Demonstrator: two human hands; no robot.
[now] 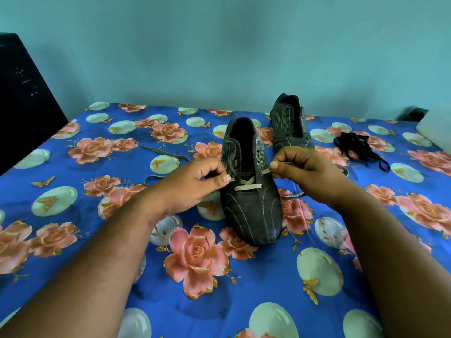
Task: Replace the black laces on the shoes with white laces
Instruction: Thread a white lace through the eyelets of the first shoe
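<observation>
Lacing step: the white lace [247, 184] already crosses once over the lowest eyelets of the near shoe [249, 189], which stands on the bed [80, 242] with its toe toward the person.
Left hand [192, 184]: its fingers pinch the left end of the lace, just beside the shoe.
Right hand [307, 174]: its fingers pinch the right end, drawn up and outward.
Far shoe [290, 125]: no lace in it, behind and to the right.
Black laces [358, 147]: a loose heap on the bed, further right.
Risk: I think an uneven pull may leave one end too short for the upper eyelets; a slipped pinch would loosen the cross.
</observation>
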